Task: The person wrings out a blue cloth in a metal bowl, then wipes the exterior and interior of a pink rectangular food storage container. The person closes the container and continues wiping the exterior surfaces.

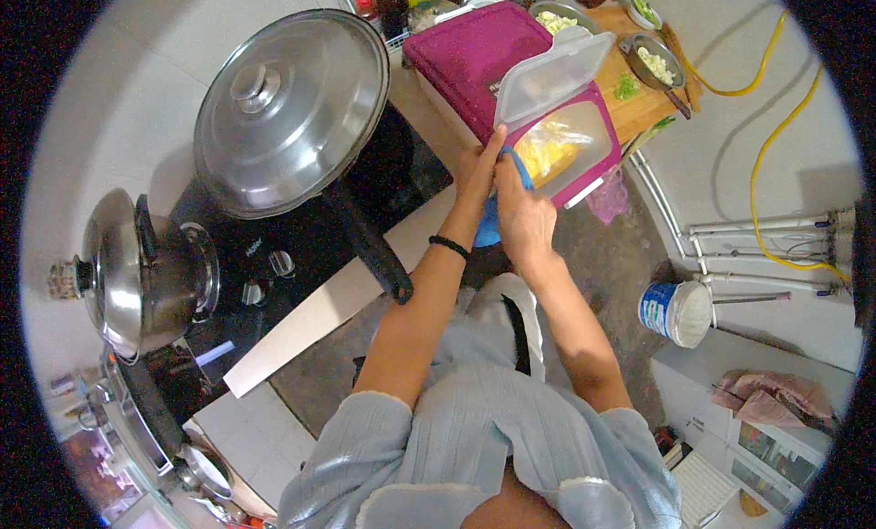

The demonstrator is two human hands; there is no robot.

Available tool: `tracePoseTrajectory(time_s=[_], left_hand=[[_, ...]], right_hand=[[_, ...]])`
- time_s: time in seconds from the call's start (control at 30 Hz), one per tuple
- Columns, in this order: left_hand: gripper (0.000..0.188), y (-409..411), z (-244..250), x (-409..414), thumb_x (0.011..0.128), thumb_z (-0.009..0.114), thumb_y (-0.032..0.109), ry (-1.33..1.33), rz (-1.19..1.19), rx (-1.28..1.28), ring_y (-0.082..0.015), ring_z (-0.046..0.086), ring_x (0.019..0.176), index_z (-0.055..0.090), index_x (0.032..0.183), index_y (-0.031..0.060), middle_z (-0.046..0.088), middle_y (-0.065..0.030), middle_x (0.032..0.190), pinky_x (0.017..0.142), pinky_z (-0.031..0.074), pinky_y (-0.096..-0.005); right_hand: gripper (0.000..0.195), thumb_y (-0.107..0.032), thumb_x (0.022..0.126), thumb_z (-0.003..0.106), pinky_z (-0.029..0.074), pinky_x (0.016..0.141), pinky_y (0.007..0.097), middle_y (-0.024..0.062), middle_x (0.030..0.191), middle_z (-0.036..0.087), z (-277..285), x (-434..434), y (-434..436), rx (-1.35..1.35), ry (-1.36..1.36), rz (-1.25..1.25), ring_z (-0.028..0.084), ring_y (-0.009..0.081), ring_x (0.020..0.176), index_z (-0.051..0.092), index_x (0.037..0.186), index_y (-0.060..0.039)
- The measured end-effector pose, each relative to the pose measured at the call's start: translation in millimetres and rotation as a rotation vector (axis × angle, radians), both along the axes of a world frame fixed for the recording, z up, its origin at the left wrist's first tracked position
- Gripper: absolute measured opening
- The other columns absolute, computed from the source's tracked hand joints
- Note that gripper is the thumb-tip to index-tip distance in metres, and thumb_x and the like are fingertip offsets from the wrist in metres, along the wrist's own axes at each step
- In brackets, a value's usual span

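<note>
My left hand is at the near edge of a magenta insulated bag, its fingers by the raised translucent lid of a plastic container. Beside it, touching or nearly so, my right hand is closed around a blue item, perhaps a cloth or bag; part of it hangs below the hands. In the container lies a clear plastic bag with yellow food. Whether my left hand also grips the blue item or the lid cannot be told.
A lidded wok stands on the black glass stove, its handle pointing towards my left forearm. A lidded pot is at the left. Behind the container, a wooden board holds bowls of chopped food. A white bucket stands at right.
</note>
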State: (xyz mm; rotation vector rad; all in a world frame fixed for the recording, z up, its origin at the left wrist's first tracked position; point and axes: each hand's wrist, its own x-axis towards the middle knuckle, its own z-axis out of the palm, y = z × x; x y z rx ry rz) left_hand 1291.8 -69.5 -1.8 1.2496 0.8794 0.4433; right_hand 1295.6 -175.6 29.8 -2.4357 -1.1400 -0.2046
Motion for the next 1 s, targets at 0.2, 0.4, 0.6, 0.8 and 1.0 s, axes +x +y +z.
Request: tracePoseTrajectory(time_s=[0.2,0.4,0.6,0.8,1.0], left_hand=[[0.061,3,-8,3,0.077,0.061,0.059,-0.038,-0.031,-0.100,-0.0165,0.054,0.062,0.064,0.068,-0.0010,0.060,-0.0062,0.068,0.058,0.042,-0.0296],[0.067,2,-4,6,0.080,0.054,0.061,0.178,-0.008,0.147,-0.0215,0.056,0.066,0.065,0.072,-0.0048,0.063,-0.0117,0.070,0.064,0.043,-0.0350],[0.066,5,-37,19,0.083,0.053,0.058,-0.129,0.033,0.049,-0.0190,0.053,0.064,0.063,0.070,-0.0055,0.060,-0.0095,0.067,0.061,0.041,-0.0342],[0.064,4,-49,22,0.084,0.054,0.056,-0.109,0.084,0.023,-0.0164,0.049,0.062,0.060,0.066,-0.0049,0.054,-0.0068,0.062,0.057,0.039,-0.0336],[0.066,1,-44,23,0.084,0.055,0.057,-0.199,0.126,0.197,-0.0183,0.051,0.066,0.060,0.069,-0.0078,0.057,-0.0098,0.066,0.062,0.042,-0.0359]], right_hand=[[0.026,-0.015,0.083,0.051,0.048,0.039,0.0393,0.0117,0.076,0.064,-3,11,-1,0.042,-0.151,0.021,0.059,0.0256,0.044,0.050,0.109,-0.0111],[0.051,-0.001,0.078,0.049,0.053,0.054,0.0383,0.0163,0.126,0.051,-28,-12,-13,0.086,0.003,-0.002,0.064,0.0298,0.063,0.042,0.128,-0.0058],[0.058,0.002,0.075,0.047,0.051,0.053,0.0375,0.0156,0.115,0.054,-43,-34,-58,-0.045,0.096,-0.112,0.063,0.0270,0.057,0.038,0.132,-0.0052],[0.066,0.004,0.068,0.052,0.046,0.052,0.0401,0.0183,0.063,0.059,-54,-35,-79,0.070,0.015,-0.182,0.057,0.0312,0.048,0.037,0.132,-0.0040],[0.064,0.002,0.070,0.050,0.048,0.053,0.0390,0.0177,0.078,0.063,-48,-28,-85,-0.035,0.093,-0.232,0.060,0.0290,0.054,0.036,0.132,-0.0031]])
